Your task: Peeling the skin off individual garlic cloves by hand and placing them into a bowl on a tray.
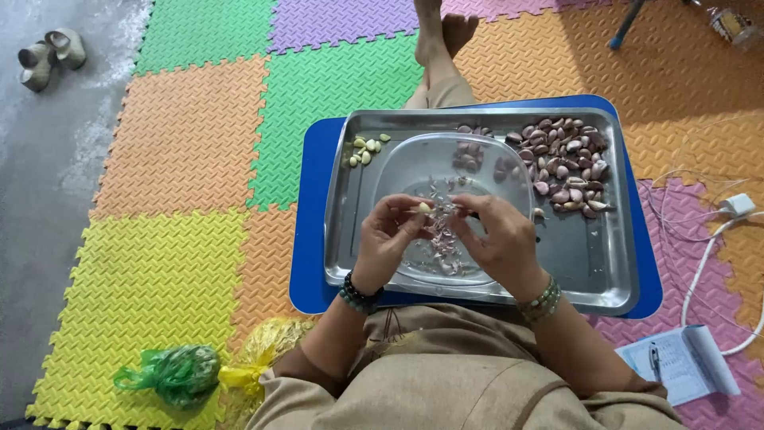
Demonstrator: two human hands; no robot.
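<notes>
above the clear bowl (414,159), clove (425,208) pinched in left hand (387,236) fingertips, just left of right hand (500,239), itself pinching loose skin.

Surroundings of a seated person on a floor of interlocking foam mats.

The foam mat floor (183,135) is made of square tiles in orange, green, yellow, purple and pink; bare grey floor (48,159) borders it on the left. A pair of grey shoes (52,56) stands on that grey floor near the top left corner. A knotted green plastic bag (171,374) lies on a yellow tile at lower left, with a yellow mesh bag (267,342) just beside it. At right, a white cable (704,267) curves over the mats from a white plug (738,205), and an open notebook (688,365) with a pen (654,358) on it lies at lower right.
</notes>
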